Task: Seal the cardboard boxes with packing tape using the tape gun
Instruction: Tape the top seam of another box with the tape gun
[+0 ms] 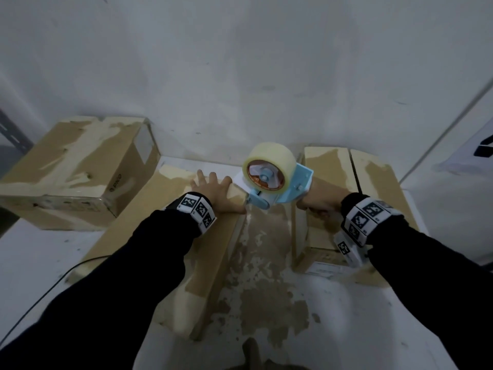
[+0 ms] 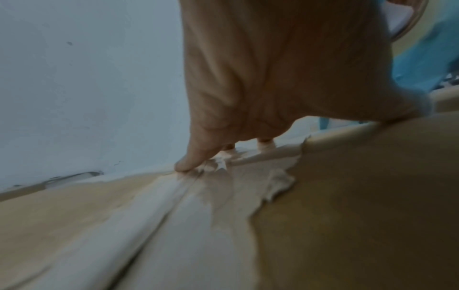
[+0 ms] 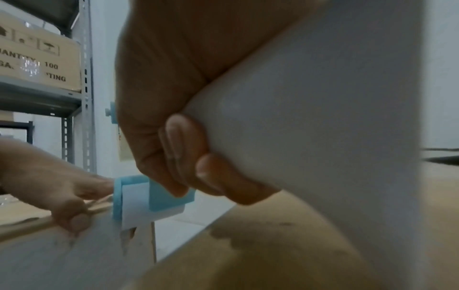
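Observation:
A long cardboard box (image 1: 160, 236) with torn pale tape patches lies in the middle of the white surface. My left hand (image 1: 213, 190) presses flat on its far end with straight fingers, the thumb at the right edge. In the left wrist view the fingertips (image 2: 186, 164) touch the box top (image 2: 347, 196) near its centre seam. My right hand (image 1: 320, 198) grips the white handle (image 3: 323, 117) of a light blue tape gun (image 1: 269, 180), which carries a clear tape roll. The gun's front end (image 3: 134, 196) sits at the box's far right edge, next to my left thumb (image 3: 74, 219).
A taped cardboard box (image 1: 74, 169) stands at the back left, and another (image 1: 333, 166) sits under my right wrist. A black cable (image 1: 53, 284) runs over the white surface at the left. The wall (image 1: 240, 76) is close behind. A metal shelf (image 3: 84, 78) holds a printed carton.

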